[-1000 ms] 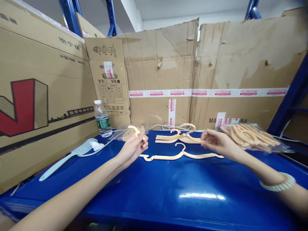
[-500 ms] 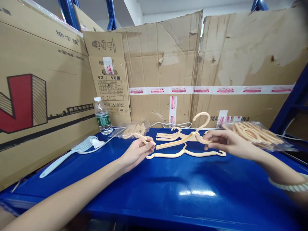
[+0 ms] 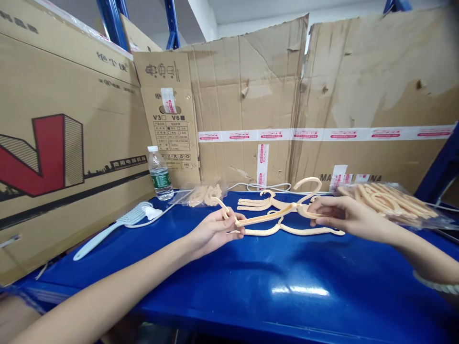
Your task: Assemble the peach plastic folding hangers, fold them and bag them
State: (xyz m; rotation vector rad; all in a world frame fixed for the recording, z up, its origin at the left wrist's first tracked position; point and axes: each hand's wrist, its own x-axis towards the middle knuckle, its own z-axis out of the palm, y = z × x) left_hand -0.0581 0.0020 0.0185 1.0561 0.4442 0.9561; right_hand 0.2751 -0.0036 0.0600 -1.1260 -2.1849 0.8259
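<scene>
A cream plastic clothes hanger [image 3: 268, 217] is held above the table, its hook raised and tilted right. My right hand [image 3: 342, 215] grips one of its arms close to the hook, fingers closed round it. Pinched in my left hand [image 3: 211, 233] is a small curved hanger end piece [image 3: 221, 205]. That piece meets the tip of the hanger's left arm; whether the two are joined, I cannot tell. Just behind and below lies another spread hanger [image 3: 310, 231] on the blue table. Several hanger arms with a hook [image 3: 255, 203] lie farther back, partly hidden.
A clear bag of small curved pieces [image 3: 204, 195] lies back left, and a bag of hanger parts [image 3: 385, 200] back right. At left are a water bottle [image 3: 160, 177] and a pale hairbrush [image 3: 107, 235]. Cardboard [image 3: 247, 95] walls the back; a white cable [image 3: 244, 185] runs along it.
My left hand has brought the small curved piece rightward against the tip of the hanger's left arm. The whole view has shifted slightly, with the scene moving right.
</scene>
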